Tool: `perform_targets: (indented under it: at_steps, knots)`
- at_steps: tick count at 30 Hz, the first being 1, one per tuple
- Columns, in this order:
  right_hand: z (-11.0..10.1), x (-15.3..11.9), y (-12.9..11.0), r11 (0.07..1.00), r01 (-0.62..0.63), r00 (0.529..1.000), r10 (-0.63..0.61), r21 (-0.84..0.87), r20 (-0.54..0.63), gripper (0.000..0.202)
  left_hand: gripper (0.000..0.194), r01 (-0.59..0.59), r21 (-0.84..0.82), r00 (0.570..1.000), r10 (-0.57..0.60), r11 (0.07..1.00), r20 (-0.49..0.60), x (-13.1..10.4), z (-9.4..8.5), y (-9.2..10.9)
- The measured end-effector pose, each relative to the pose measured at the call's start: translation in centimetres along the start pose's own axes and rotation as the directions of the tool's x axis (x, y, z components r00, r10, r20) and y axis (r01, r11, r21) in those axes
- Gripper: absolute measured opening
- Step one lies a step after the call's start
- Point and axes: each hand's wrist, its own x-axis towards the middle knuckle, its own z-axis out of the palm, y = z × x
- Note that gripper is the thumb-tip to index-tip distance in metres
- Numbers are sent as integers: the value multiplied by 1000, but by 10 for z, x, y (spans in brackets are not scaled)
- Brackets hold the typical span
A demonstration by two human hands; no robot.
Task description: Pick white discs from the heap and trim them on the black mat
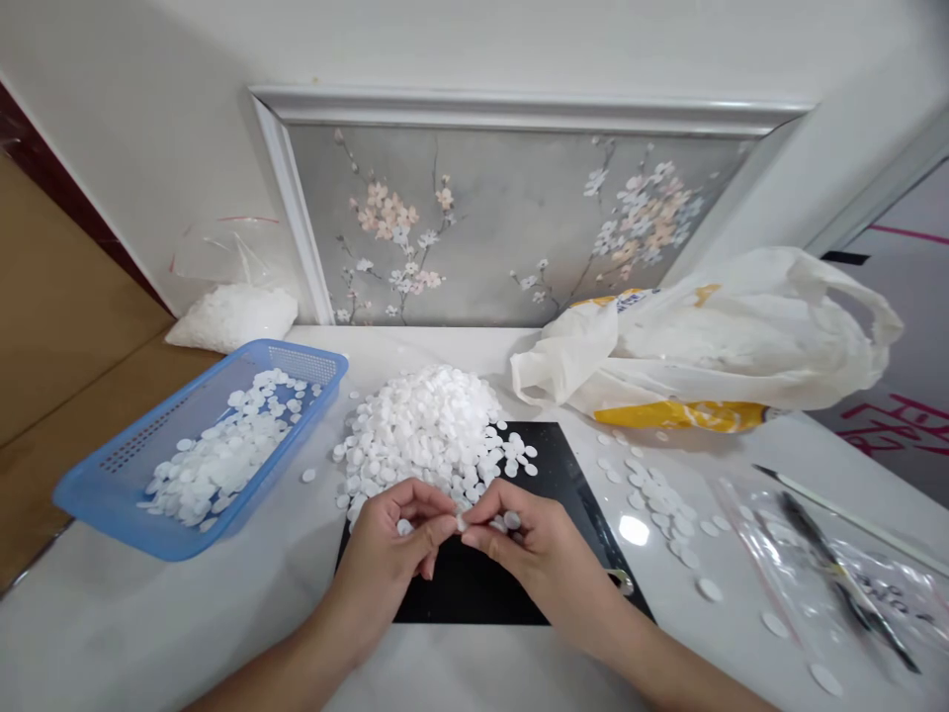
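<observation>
My left hand (404, 539) and my right hand (530, 534) meet over a black board (474, 593). Their thumbs and forefingers pinch one small white disc (461, 522) between them. A few more white discs show by the curled fingers of my right hand; whether they are held there or lie behind it, I cannot tell. Just beyond both hands rises a large heap of white discs (426, 425), spilling over the board's far left part and the white table. Part of the board is hidden under my hands and the heap.
On the left, a blue basket (252, 499) holds many discs, with a clear bag of white pieces (233, 316) behind it. A white plastic bag (712, 346) lies at the back right. Loose discs (663, 504), a clear bag (808, 593) and a black pen-like tool (816, 539) lie right.
</observation>
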Motion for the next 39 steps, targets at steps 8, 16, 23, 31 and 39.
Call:
perform_targets:
  at_steps: [8, 16, 23, 31, 39]
  knots:
    - [-9, 7, 2, 841, -202, 978, 144, 502, 153, 28, 21, -16, 131, 1000, 17, 991, -9, -1, -1, 1]
    - [-13, 8, 6, 842, -233, 971, 174, 486, 165, 22, 30, 168, 59, 986, -168, 984, -10, 2, -3, -3]
    - [-10, 9, 4, 907, -260, 964, 222, 331, 147, 31, 21, 188, -88, 982, -187, 978, 25, 2, -7, 2]
    - [-17, 8, -7, 998, -36, 993, 30, 51, 112, 26, 14, 281, -306, 958, -248, 910, 141, -6, -10, 4]
    - [40, 3, -57, 628, 624, 757, -340, -464, 558, 20, 18, 420, -589, 908, -326, 691, 265, -22, -7, 1]
